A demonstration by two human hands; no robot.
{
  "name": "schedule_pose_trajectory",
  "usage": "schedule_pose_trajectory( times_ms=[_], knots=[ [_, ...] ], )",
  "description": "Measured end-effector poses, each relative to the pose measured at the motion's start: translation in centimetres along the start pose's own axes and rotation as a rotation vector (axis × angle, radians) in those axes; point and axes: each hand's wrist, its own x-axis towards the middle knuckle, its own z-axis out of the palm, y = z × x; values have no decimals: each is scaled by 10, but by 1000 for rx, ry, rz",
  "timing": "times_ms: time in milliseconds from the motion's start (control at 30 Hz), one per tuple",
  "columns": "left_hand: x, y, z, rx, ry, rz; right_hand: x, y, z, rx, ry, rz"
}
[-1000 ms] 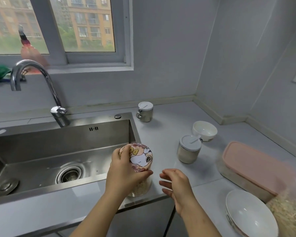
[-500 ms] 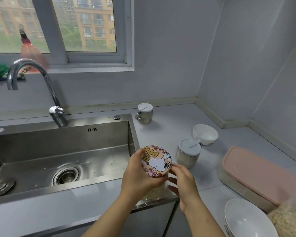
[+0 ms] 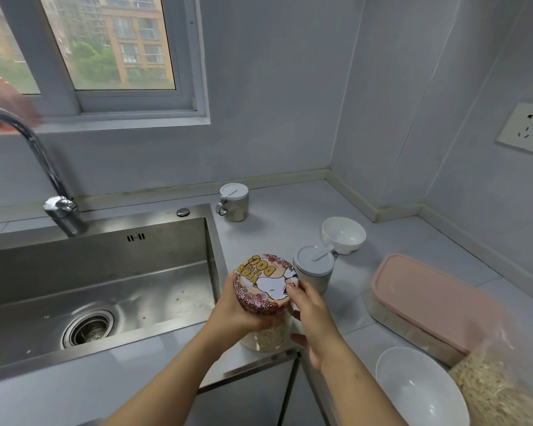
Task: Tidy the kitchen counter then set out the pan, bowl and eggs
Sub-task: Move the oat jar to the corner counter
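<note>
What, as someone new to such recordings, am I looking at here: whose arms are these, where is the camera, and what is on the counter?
There is no machine here. A person wears a camera on the head, looking down at their own arms. The left hand and right hand hold a glass jar of oat-like flakes with a cartoon-dog lid, near the counter's front edge, beside the sink. On the counter are a far canister, a near canister, a small white bowl, a pink-lidded box, a large white bowl and a bag of flakes.
</note>
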Motion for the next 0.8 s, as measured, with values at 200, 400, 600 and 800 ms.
schedule_pose_trajectory(
  times_ms=[200,400,600,800],
  knots=[
    [5,-18,-12,32,-104,-141,12,7,-3,-34,-81,20],
    [2,-22,-9,47,-30,-184,27,15,-1,-161,-16,-52],
    [-5,-22,3,26,90,-134,23,18,-8,-17,-151,-43],
    [-7,-28,9,-98,110,-153,14,32,-17,23,-327,-81]
  ],
)
